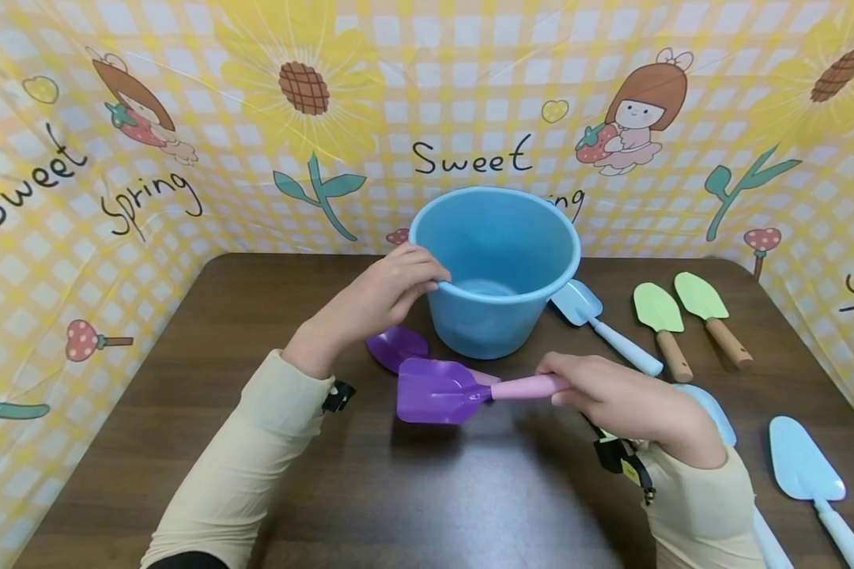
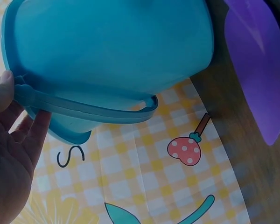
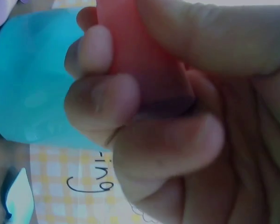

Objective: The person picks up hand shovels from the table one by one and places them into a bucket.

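Note:
My left hand (image 1: pixel 391 286) grips the near left rim of a blue bucket (image 1: pixel 480 328) that stands upright at the back. In the left wrist view, the thumb and fingers pinch the rim beside the bucket's folded handle (image 2: pixel 98 111). My right hand (image 1: pixel 615 395) holds a small purple shovel (image 1: pixel 437 393) by the end of its pink handle (image 3: pixel 147 56). The blade points left, in front of the bucket, with a shadow under it on the table. Partly hidden behind that blade lies a second purple shovel (image 1: pixel 393 345), left of the bucket.
Right of the bucket, a light blue shovel (image 1: pixel 619 344) and two green trowels with wooden handles (image 1: pixel 674 356) lie on the brown table (image 1: pixel 213 356). Another light blue trowel (image 1: pixel 800 458) is at the right, and one more (image 1: pixel 712 407) is partly under my right forearm. Patterned cloth (image 1: pixel 470 79) surrounds the table.

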The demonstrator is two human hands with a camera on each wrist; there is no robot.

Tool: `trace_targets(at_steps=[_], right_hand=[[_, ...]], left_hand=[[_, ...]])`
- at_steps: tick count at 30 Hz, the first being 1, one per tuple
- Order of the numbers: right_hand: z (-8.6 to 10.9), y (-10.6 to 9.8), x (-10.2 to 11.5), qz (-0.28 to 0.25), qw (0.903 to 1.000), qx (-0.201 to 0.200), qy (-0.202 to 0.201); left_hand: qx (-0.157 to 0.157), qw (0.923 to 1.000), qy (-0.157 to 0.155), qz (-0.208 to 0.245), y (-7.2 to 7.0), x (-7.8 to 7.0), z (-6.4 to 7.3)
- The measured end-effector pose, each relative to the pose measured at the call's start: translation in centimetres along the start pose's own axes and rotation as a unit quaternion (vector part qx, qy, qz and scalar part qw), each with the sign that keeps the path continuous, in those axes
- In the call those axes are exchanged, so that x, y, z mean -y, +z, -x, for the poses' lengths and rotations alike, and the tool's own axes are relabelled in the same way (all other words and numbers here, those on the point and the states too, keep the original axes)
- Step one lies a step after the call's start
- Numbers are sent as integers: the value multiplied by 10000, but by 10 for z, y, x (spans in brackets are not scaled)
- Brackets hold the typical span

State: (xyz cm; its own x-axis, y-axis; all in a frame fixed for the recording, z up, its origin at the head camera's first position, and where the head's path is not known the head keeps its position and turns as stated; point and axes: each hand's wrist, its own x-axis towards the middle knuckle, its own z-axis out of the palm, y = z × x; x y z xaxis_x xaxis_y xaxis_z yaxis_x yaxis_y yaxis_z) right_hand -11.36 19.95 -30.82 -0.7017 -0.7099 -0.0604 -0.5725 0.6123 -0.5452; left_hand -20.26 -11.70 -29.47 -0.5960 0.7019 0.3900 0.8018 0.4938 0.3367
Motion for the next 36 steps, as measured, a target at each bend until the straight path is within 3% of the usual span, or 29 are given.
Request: trace_targets(at_steps=[15,25,30,36], right_hand=[[18,-12,-2,-163,9971,-644,-360],[17,-20,-5,-651,9900,-1118,-563],[15,-29,-6,-746,9884,-1244,-461],[11,-45,-10,-1015,9851,-1366,-258]], left_hand=[[-2,10000,35,63,2,3,-1],[-49,9999,89,139,2,3,1],[-55,9998,83,155,2,4,2],[-231,9993,291,99,3,6,1]])
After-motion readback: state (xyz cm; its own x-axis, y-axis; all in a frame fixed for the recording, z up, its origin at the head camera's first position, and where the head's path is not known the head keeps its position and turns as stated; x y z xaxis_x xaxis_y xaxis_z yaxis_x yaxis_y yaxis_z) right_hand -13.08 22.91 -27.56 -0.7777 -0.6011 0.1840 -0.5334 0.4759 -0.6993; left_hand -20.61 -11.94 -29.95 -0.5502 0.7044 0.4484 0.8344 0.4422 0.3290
